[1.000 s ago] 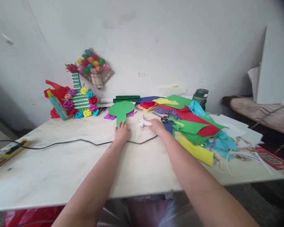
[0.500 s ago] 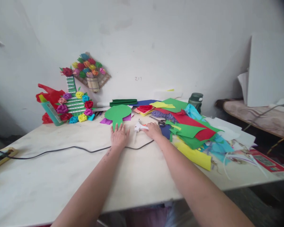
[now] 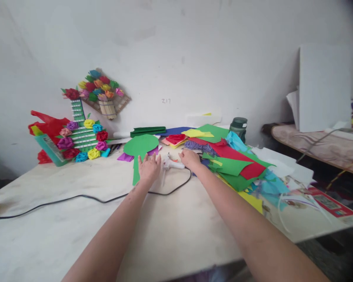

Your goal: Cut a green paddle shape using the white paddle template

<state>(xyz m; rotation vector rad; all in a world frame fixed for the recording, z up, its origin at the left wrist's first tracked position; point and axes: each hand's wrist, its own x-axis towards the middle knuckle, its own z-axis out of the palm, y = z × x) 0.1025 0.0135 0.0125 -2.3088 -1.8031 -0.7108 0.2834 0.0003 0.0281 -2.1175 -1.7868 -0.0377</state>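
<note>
My left hand (image 3: 149,167) has its fingers apart, between a green paper cutout (image 3: 141,145) with a round top and narrow stem, and a white glue gun (image 3: 174,165). The glue gun lies on the table, its nozzle end close to my left fingers. My right hand (image 3: 190,159) is just beyond the glue gun's handle with its fingers curled together. Dark scissors (image 3: 200,155) are mostly hidden behind that hand, so what the fingers hold cannot be made out. Purple paper (image 3: 125,157) sticks out from under the cutout.
A black cord (image 3: 102,201) runs across the table to the glue gun. Coloured paper sheets (image 3: 226,164) and purple yarn (image 3: 198,147) are heaped at right, near a dark green bottle (image 3: 238,127). At left stand a flower-trimmed guitar (image 3: 84,137) and a glue bottle (image 3: 50,149).
My right hand has let go of the glue gun and moved past it towards the scissors. My left hand has lifted off the cutout's stem, which now shows in full. The view has turned slightly right.
</note>
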